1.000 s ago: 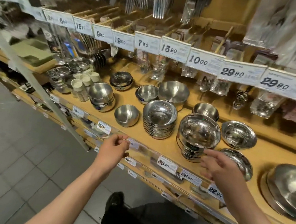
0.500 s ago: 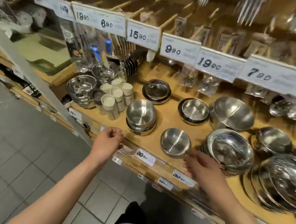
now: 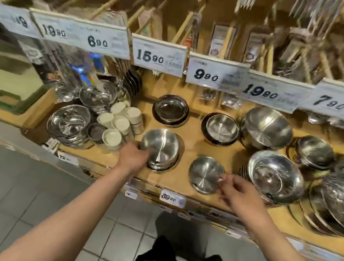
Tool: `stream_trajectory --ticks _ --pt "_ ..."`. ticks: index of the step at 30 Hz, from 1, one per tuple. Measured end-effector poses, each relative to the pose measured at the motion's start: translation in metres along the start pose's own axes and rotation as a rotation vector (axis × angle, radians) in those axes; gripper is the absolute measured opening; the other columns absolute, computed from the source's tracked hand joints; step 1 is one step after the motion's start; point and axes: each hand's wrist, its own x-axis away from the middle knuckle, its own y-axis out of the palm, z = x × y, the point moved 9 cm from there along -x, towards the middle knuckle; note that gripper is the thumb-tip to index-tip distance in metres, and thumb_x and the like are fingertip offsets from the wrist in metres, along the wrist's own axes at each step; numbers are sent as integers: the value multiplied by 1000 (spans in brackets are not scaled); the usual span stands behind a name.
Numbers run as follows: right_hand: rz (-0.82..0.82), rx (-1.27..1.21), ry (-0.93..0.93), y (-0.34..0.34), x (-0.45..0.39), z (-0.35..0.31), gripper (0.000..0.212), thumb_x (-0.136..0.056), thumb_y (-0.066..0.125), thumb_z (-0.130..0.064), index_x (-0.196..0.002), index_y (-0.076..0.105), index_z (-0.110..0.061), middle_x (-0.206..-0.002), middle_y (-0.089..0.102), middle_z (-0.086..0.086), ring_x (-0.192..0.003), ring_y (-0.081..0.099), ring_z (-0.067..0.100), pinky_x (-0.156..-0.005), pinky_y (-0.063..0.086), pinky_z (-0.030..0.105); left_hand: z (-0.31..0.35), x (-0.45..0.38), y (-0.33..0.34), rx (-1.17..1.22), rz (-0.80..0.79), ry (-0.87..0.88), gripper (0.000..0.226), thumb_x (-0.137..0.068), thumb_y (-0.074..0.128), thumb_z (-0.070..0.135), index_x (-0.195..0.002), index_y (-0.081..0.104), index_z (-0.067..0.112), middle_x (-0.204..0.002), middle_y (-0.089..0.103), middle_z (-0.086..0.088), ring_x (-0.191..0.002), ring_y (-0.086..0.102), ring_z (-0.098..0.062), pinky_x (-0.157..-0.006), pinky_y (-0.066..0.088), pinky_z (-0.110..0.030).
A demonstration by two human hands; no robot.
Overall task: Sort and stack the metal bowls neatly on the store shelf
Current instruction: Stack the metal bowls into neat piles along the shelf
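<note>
Left hand (image 3: 134, 158) grips the near rim of the stacked steel bowls (image 3: 160, 148) at the front of the wooden shelf (image 3: 189, 140). Just right, a small single bowl (image 3: 204, 177) sits alone, right hand (image 3: 239, 193) pinching at its rim. White cups (image 3: 119, 122) cluster left.

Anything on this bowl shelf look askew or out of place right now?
Yes. At far right, the wide bowls lean in a slumped, overlapping row instead of a level stack. One small bowl sits alone at the front edge.
</note>
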Motion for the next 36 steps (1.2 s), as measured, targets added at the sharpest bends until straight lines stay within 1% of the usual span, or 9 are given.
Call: stream_trajectory --ticks 5,12,17,20,23,25,30,32,36 --pt "50 -19 14 0 -4 6 22 -102 57 -11 -105 70 -27 -96 73 -2 -76 71 3 -62 56 14 11 -4 2 -192 56 54 12 -86 69 17 -93 64 8 -97 73 -17 -93 68 -37 -81 57 -43" --pt "47 -38 25 12 -6 9 19 -100 59 -11 -104 70 -25 -98 73 -1 -86 69 9 -67 57 16 1 -17 5 -63 -4 -80 25 -73 75 -1 -97 69 -2 -88 74 -25 -85 74 -42 -80 62 -53" --pt "25 -10 23 23 -10 4 20 -100 59 -15 -112 69 -27 -103 74 -3 -90 71 10 -75 60 26 8 -16 -2 -99 31 -66 12 -76 77 4 -77 65 6 -74 74 -18 -66 75 -33 -70 64 -51" --pt "5 51 9 32 -11 -3 22 -97 60 -17 -113 70 -27 -89 73 -5 -86 70 15 -93 61 43 8 -17 -6 -104 37 -66 12 -81 74 5 -73 65 7 -75 72 -17 -69 75 -32 -71 64 -50" --pt "-17 98 2 40 -12 -9 17 -97 61 -21 -108 70 -30 -105 73 -1 -100 70 19 -95 60 41 7 -18 -10 -94 16 -68 5 -83 72 7 -81 69 3 -76 74 -16 -67 74 -29 -69 65 -48" --pt "-47 117 4 46 -11 -12 24 -98 61 -23 -120 68 -25 -114 72 0 -103 70 16 -91 61 35 8 -18 -16 -66 18 -51 10 -86 69 13 -83 70 4 -77 74 -15 -69 75 -30 -71 65 -47" --pt "-89 219 -25 61 -14 -26 15 -98 56 -19 -99 71 -19 -92 72 5 -90 69 20 -91 60 40 13 -5 -34 190 6 -50 14 -92 66 11 -103 70 3 -96 74 -18 -78 75 -27 -68 65 -41" --pt "-92 266 -50 71 -22 -36 16 -97 56 -17 -109 68 -21 -88 68 -1 -83 67 21 -87 58 39 15 5 -41 314 -26 -70 8 -94 66 8 -101 67 5 -104 71 -19 -87 74 -28 -61 64 -34" --pt "-70 383 -136 97 -52 -60 41 -98 60 -32 -138 59 -21 -111 71 3 -102 69 27 -96 54 44 10 28 -60 463 -67 -90 19 -97 61 10 -116 60 12 -115 67 -16 -92 75 -27 -61 64 -29"
